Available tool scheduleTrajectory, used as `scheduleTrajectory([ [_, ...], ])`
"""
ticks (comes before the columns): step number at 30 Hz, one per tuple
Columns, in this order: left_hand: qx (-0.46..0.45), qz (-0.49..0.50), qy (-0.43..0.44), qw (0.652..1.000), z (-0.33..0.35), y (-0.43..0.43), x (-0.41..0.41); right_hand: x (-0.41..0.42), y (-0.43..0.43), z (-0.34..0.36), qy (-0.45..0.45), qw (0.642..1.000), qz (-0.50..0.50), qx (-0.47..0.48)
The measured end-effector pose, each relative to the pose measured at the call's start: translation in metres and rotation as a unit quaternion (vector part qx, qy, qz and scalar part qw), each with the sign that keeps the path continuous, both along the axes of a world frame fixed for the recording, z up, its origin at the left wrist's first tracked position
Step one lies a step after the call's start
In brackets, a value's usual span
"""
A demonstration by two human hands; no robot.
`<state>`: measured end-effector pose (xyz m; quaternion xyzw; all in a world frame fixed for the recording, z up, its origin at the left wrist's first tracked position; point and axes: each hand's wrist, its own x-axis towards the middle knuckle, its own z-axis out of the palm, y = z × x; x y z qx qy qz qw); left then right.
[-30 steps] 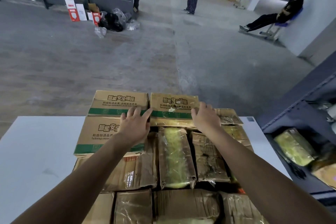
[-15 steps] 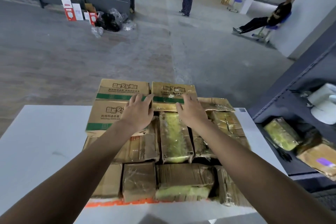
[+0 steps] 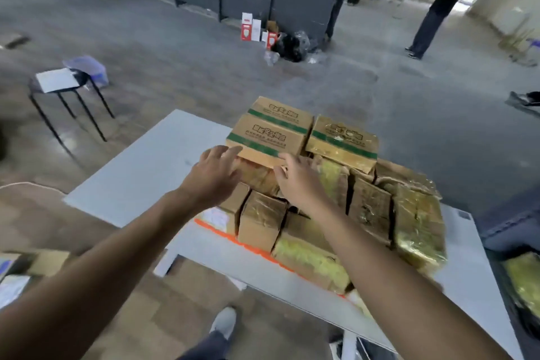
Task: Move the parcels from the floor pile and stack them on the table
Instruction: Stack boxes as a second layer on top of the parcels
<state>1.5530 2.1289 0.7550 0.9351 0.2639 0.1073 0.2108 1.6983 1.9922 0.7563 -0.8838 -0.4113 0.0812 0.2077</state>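
Observation:
Several taped cardboard parcels are stacked on the white table point(image 3: 140, 172), filling its right half. On top at the far end lie green-striped printed boxes: a left box point(image 3: 266, 137) and a right box point(image 3: 342, 140). My left hand point(image 3: 214, 175) hovers with fingers spread at the near left corner of the left box, holding nothing. My right hand point(image 3: 298, 178) is open just in front of that box's near edge, above the tape-wrapped parcels point(image 3: 371, 207). Whether either hand touches the box I cannot tell.
A black stool point(image 3: 61, 88) with paper on it stands on the floor at left. More parcels lie low at the left edge point(image 3: 43, 263) and in a dark bin at right point(image 3: 523, 280). My shoe point(image 3: 223, 321) shows under the table's near edge. People stand far back.
The view swung left and pulled back from the table. Both hands left the far printed boxes and drew nearer, now by the left box's near edge.

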Motion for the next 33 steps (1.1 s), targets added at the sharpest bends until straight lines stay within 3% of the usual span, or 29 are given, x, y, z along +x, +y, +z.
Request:
scheduleTrajectory([
  [8,-0.013,0.174,0.024,0.984,-0.004,0.020,-0.149,-0.111,0.068,-0.004,0.063,0.981,0.178,0.032],
  [20,-0.058,0.362,0.001,0.930,-0.033,0.105,-0.369,-0.308,0.227,-0.030,0.083,0.930,0.356,-0.033],
  [26,-0.103,0.445,-0.026,0.889,-0.059,0.180,-0.500,-0.444,0.338,-0.053,0.162,0.912,0.368,-0.076],
  [33,-0.152,0.504,-0.027,0.850,-0.083,0.241,-0.615,-0.565,0.441,-0.077,0.167,0.890,0.400,-0.145],
])
